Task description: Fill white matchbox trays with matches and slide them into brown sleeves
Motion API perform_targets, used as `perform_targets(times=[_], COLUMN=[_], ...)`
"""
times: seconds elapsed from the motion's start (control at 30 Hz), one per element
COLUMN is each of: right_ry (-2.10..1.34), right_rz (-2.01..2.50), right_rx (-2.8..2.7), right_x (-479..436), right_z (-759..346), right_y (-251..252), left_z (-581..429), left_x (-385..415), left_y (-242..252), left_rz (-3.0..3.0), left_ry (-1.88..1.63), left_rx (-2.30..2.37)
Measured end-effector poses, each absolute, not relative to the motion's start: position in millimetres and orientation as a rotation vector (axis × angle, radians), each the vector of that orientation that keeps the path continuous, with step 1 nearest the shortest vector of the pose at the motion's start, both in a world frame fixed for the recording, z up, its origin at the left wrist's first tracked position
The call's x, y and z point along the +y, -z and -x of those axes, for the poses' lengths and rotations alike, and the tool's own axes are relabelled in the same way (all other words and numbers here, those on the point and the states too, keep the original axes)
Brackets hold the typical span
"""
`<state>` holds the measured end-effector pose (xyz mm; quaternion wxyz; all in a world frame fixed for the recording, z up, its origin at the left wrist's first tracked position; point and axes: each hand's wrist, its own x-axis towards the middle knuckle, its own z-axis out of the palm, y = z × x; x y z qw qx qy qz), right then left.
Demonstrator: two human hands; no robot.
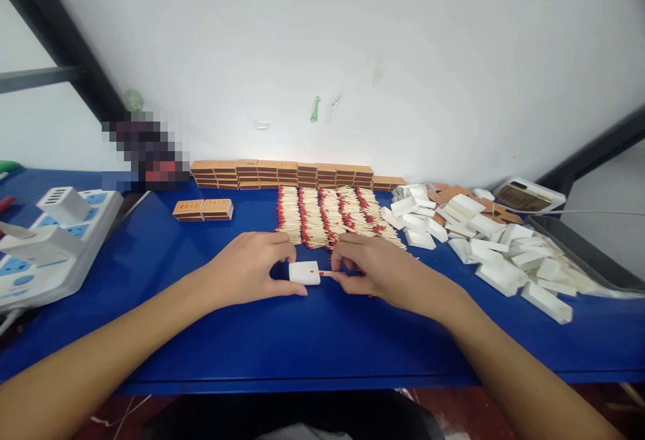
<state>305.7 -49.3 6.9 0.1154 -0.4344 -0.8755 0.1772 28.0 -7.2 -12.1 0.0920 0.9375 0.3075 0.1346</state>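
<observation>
On the blue table, a small white matchbox tray point(304, 273) lies between the thumb and fingers of my left hand point(256, 267), which closes on its left end. A red match head shows inside the tray. Just right of it, my right hand point(370, 267) pinches a few red-tipped matches point(326, 273), their heads pointing at the tray's right edge. Behind both hands, loose matches point(312, 218) lie in several side-by-side rows, the nearest ends partly hidden by my right hand.
Filled-looking orange matchboxes point(277, 174) stand stacked along the wall, with two more matchboxes point(203, 209) in front at left. White trays point(498, 265) and brown sleeves point(453, 193) heap at right beside a dark bin point(589, 252). A power strip point(95, 245) occupies the left; a phone point(529, 195) leans behind the heap.
</observation>
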Motion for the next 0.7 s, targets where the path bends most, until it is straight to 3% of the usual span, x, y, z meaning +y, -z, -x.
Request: perform_targets(times=[0.47,0.7], right_ry=[-0.180,-0.461], right_rz=[1.365,1.296], right_rx=[-2.815,-2.680], right_x=[-59.4,-59.0], right_z=[-266.7,-286.4], right_y=[-8.1,-9.5], left_z=[-42.5,-36.7], left_x=[-21.5,-18.7], left_y=[12.8,17.5], left_rz=[-2.970,-2.952], left_ry=[-0.378,-0.389], left_rx=[0.823,0.814])
